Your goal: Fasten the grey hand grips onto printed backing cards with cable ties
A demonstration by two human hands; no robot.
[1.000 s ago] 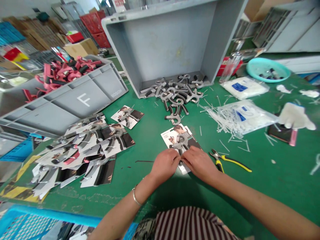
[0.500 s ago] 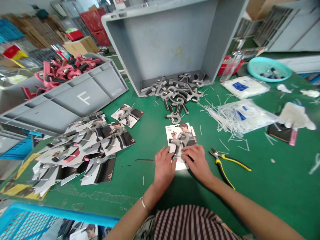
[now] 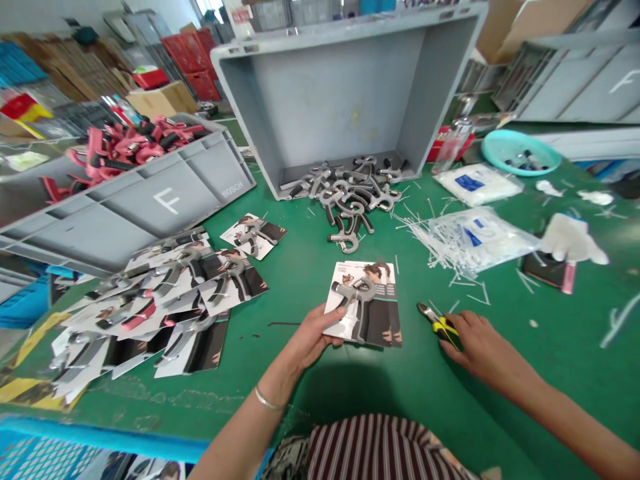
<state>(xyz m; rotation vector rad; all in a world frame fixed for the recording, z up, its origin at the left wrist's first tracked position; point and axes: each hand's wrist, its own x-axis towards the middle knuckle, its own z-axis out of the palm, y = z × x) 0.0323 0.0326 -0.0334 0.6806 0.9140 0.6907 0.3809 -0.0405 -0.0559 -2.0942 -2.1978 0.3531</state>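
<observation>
My left hand (image 3: 316,335) grips the lower left edge of a printed card (image 3: 340,273), thumb on top and fingers beneath. A grey and black hand grip strengthener (image 3: 364,312) lies on the card's face, and a second card's edge shows behind it on the right. On the right, my right hand (image 3: 473,343) has its fingers closed over the handles of yellow and black side cutters (image 3: 443,327). Their jaws point up and left on the green table. Part of the handles is hidden under my palm.
Loose grey hand grips (image 3: 350,193) spill from a tipped grey crate (image 3: 340,100). White cable ties (image 3: 440,243) and their bags lie to the right. Carded grips (image 3: 150,300) are heaped at left beside a crate (image 3: 195,190) of pink grips. A glove (image 3: 573,237) lies far right.
My left hand has lifted and tilted the carded grip off the table. My right hand has left the card, moved right and closed on the side cutters.
</observation>
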